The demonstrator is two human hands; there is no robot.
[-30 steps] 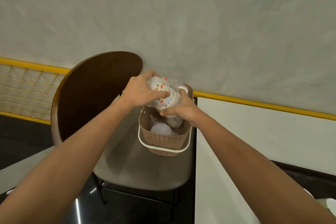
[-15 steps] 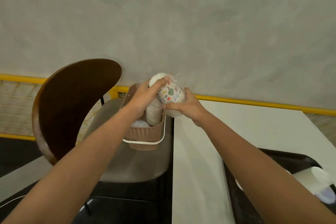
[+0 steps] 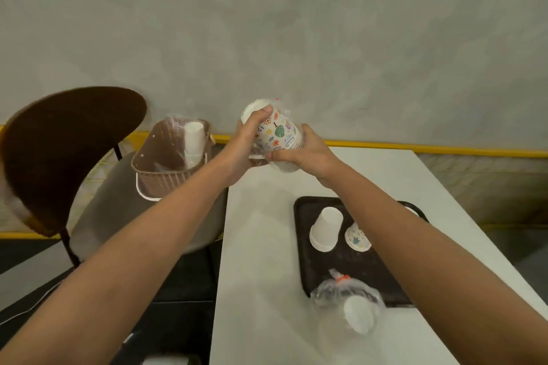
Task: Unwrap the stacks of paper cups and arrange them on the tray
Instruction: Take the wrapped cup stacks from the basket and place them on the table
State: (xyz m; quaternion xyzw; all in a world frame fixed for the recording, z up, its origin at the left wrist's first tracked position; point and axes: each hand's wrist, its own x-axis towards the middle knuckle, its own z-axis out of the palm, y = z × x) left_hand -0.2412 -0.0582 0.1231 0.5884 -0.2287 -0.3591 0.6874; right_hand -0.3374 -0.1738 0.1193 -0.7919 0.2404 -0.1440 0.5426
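Both hands hold a plastic-wrapped stack of patterned paper cups [image 3: 277, 135] in the air above the table's far left corner. My left hand [image 3: 247, 141] grips its upper end, thumb on the rim. My right hand [image 3: 299, 152] curls under its lower end. A black tray [image 3: 326, 272] lies on the white table [image 3: 258, 261] and carries an upturned white cup stack [image 3: 326, 228] and an upturned patterned cup [image 3: 357, 237]. A clear bag holding a white cup [image 3: 353, 307] lies at the tray's near edge.
A woven brown basket [image 3: 166, 175] sits on the grey chair seat [image 3: 115, 216] left of the table, with a wrapped white cup stack [image 3: 194, 139] inside. The dark chair back [image 3: 59, 151] rises at the left. A grey wall stands behind.
Both hands have carried the wrapped patterned stack out of the basket and rightward over the table. The view has swung right, so the tray and its cups show.
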